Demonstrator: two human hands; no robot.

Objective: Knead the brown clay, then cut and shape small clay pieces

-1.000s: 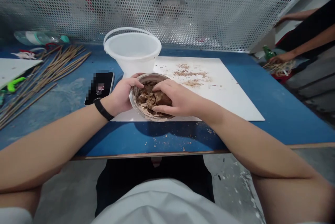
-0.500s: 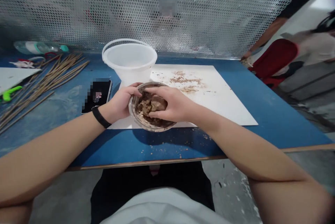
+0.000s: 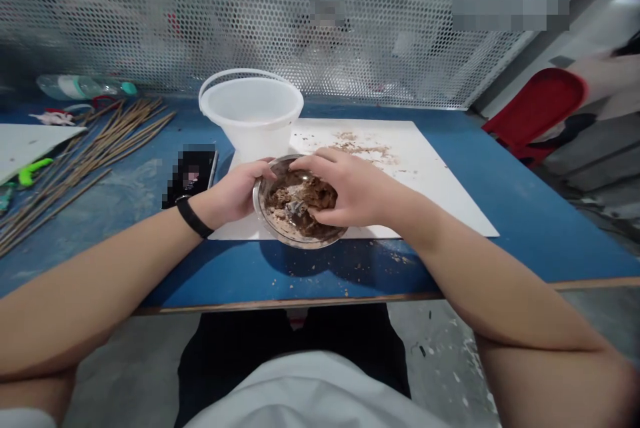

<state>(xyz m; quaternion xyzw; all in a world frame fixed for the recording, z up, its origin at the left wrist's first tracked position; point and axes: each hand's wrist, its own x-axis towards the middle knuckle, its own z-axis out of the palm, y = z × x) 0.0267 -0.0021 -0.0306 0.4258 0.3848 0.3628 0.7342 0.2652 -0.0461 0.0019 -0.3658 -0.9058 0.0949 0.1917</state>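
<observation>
With our left hand we grip the rim of a round bowl, tilted and held above the front edge of a white board. Our right hand reaches inside, fingers and thumb curved around brown clay. Crumbs dot the board, which lies on a blue surface. Just behind our bowl stands a white bucket; a phone and thin sticks lie to our left.
</observation>
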